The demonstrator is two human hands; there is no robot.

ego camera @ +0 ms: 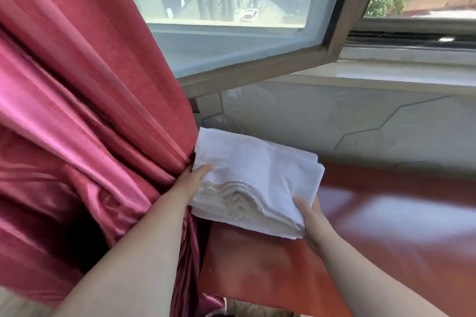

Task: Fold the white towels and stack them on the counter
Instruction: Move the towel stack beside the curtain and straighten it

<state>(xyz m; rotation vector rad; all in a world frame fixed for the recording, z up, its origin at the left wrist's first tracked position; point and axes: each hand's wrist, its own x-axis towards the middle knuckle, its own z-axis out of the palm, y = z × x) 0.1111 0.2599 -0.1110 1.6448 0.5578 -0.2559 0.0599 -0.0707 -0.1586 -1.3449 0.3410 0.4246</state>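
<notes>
Both hands are clamped on the stack of folded white towels: the left hand is set at its left edge with the thumb laid on top, and the right hand is set at its near right corner, thumb on top and fingers hidden beneath. The stack is held over the left end of the red worktop; whether its far edge rests there cannot be told. The step is judged to be the setting-down. The stack is best lowered level, so that the wavy near layers are not splayed, and the fingers are best slid out sideways once the weight is taken. The pink curtain is touching the left edge and should not be trapped underneath. Beyond, an open window is seen.
</notes>
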